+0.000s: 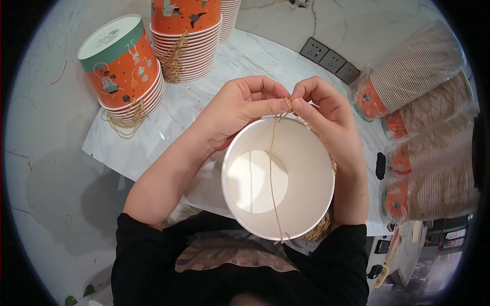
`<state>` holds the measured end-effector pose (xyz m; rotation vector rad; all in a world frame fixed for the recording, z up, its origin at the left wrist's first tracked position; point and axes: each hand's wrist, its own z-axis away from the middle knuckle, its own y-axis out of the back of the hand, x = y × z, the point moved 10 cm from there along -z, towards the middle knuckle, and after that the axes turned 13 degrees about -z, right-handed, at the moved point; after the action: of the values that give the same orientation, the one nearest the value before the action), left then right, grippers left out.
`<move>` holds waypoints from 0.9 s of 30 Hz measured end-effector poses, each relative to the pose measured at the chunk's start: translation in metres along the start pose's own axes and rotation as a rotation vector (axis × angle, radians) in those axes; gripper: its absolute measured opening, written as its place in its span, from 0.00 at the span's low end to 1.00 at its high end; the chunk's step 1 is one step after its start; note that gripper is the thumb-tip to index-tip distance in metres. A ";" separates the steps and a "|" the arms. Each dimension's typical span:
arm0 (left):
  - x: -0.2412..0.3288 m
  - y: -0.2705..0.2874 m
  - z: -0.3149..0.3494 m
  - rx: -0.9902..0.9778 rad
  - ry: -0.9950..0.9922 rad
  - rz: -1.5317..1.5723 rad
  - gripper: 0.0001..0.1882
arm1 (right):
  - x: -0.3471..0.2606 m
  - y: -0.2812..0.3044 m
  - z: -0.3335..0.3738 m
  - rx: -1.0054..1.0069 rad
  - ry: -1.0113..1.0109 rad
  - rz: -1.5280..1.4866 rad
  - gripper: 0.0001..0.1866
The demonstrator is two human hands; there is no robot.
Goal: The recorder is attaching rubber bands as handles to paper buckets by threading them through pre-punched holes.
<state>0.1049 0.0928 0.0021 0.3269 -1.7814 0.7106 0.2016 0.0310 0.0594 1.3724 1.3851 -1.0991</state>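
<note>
A large white paper bucket (pixel 311 168) stands with its open mouth toward me, close to my body. A thin tan cord (pixel 272 168) runs across the mouth from the near rim, where it is knotted, to the far rim. At that far rim my left hand (pixel 258 97) pinches the cord between thumb and index finger. My right hand (pixel 324 107) pinches the same cord right beside it, the fingertips of both hands nearly touching. The bucket's outer side is mostly hidden. Behind its right side, a bundle of tan cord (pixel 321 228) partly shows.
Stacked orange paper buckets (pixel 122 66) with cord handles rest at the table's far left, a taller stack (pixel 186 51) beside them. Several plastic-wrapped bucket stacks (pixel 416 76) lie along the right. Black power sockets (pixel 332 60) sit at the back. The marble-patterned table (pixel 245 56) ends at left.
</note>
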 end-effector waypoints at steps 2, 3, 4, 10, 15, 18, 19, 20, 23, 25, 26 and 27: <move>-0.014 -0.004 0.001 -0.083 0.119 0.115 0.14 | 0.002 -0.001 0.000 -0.007 -0.004 -0.003 0.06; -0.014 -0.005 0.000 -0.084 0.118 0.115 0.14 | 0.002 0.000 0.000 -0.006 -0.004 -0.002 0.06; -0.016 -0.006 0.000 -0.088 0.137 0.130 0.14 | -0.002 0.001 -0.001 -0.020 0.031 0.070 0.06; -0.018 -0.005 0.000 -0.093 0.155 0.165 0.13 | -0.001 0.004 0.000 -0.006 0.039 0.139 0.06; -0.014 -0.004 -0.001 -0.041 0.113 0.111 0.12 | -0.013 -0.003 0.006 0.022 0.110 0.234 0.05; -0.011 -0.003 -0.001 -0.020 0.080 0.067 0.12 | -0.017 -0.005 0.007 0.011 0.141 0.343 0.05; -0.011 -0.002 -0.001 -0.006 0.073 0.044 0.11 | -0.018 -0.005 0.008 0.011 0.161 0.370 0.05; -0.010 -0.001 -0.001 0.007 0.066 0.021 0.11 | -0.019 -0.005 0.008 0.011 0.181 0.397 0.05; -0.011 -0.001 0.000 0.024 0.066 0.028 0.11 | -0.023 -0.005 0.010 0.029 0.236 0.446 0.05; -0.010 0.000 0.000 0.044 0.047 0.018 0.11 | -0.021 -0.003 0.009 0.059 0.214 0.400 0.05; -0.009 0.002 0.000 0.062 0.028 0.007 0.11 | -0.019 0.000 0.009 0.089 0.192 0.355 0.06; -0.009 0.001 0.000 0.062 0.028 0.007 0.11 | -0.020 0.000 0.009 0.088 0.192 0.355 0.06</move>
<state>0.1079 0.0924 -0.0068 0.3510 -1.7374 0.7735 0.2015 0.0181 0.0768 1.7468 1.1740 -0.8175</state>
